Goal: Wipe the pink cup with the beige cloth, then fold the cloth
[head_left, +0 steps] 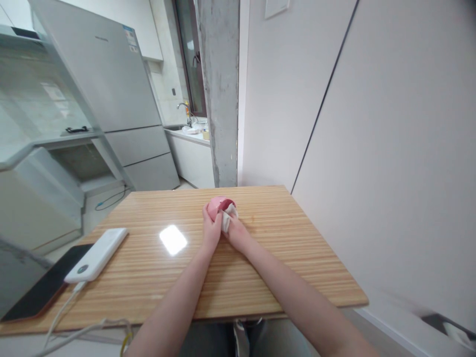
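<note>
Left hand [211,227] gripping 1 pink bowl [215,204], mouth toward 4 o'clock, right hand [237,233] holding 1 white cloth [226,222] at its rim, both at 12 o'clock over wood-grain table [297,238], 1 white power bank [98,254] at 9 o'clock

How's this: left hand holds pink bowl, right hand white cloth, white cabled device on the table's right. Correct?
No: head view shows white cabled device on the left of the table. Left hand holds the pink bowl, right hand the white cloth.
</note>
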A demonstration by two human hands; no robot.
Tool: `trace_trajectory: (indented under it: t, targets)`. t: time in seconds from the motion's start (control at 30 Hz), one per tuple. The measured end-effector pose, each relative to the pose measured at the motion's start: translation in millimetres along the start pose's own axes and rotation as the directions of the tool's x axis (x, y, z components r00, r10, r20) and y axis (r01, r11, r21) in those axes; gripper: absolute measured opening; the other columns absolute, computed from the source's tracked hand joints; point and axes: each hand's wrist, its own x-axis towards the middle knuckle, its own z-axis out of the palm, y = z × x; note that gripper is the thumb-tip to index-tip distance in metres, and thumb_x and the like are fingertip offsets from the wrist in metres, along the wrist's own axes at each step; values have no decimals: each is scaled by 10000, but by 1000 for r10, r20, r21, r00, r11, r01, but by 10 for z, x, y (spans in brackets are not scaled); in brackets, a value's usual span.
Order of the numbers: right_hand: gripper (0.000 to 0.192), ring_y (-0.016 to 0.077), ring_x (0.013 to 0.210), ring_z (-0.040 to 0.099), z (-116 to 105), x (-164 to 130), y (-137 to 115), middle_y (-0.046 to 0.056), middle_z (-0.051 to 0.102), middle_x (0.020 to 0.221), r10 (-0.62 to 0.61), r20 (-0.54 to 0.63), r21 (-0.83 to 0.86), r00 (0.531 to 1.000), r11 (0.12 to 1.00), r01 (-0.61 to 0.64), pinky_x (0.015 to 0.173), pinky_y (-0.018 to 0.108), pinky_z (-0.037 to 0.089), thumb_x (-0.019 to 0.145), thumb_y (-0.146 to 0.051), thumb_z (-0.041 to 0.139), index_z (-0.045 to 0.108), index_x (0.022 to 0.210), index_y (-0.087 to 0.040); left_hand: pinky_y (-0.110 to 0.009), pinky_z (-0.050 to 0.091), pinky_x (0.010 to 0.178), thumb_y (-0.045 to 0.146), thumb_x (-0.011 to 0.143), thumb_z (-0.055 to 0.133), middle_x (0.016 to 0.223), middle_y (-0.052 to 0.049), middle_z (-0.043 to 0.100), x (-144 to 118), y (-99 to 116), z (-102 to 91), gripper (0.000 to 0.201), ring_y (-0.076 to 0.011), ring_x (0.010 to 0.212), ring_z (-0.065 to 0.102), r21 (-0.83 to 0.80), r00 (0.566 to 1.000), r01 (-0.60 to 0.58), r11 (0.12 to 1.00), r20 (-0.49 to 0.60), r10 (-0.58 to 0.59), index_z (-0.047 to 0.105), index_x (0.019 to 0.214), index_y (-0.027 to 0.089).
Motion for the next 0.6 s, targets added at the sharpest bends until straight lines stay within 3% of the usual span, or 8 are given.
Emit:
trace_trajectory:
  t: [0.13,0.23,0.37,0.43,0.6]
  targets:
    - [258,209,1055,492,-134,32,56,85,608,1046,-83,158,-143,984,984,106,921,355,424,847,-169,495,596,1084,-171,-387,445,890,314,784,508,1088,-93,611,111,-6,-222,449,-240,1003,585,191,989,-143,971,74,131,445,1210,187]
    - [205,220,1030,495,-150,55,87,94,615,1038,-39,175,-266,984,960,86,896,374,422,873,-190,485,625,1022,-175,-374,442,893,295,757,540,1079,-70,619,124,44,-263,427,-234,1000,588,212,974,-204,956,139,177,487,1172,212]
    - [272,212,1007,497,-69,40,46,95,608,1047,39,88,-254,995,967,-15,904,356,421,887,-172,446,583,1121,-176,-337,442,913,338,715,621,1166,-101,575,36,50,-72,594,-211,1057,567,-3,995,-89,996,41,89,398,1246,191]
    - [315,203,1019,493,-55,31,19,99,598,1063,35,57,-202,998,979,-23,922,338,418,889,-162,428,544,1182,-164,-333,451,904,342,727,613,1155,-113,577,23,4,0,572,-207,1051,572,-78,1000,-6,997,7,7,397,1229,176]
    - [256,205,1079,476,-186,53,81,96,593,1073,-113,168,-180,979,973,143,928,341,424,866,-201,495,594,1099,-164,-359,473,858,324,743,571,1011,-89,630,174,-87,-142,374,-217,959,601,20,998,-20,1000,56,19,516,1073,158]
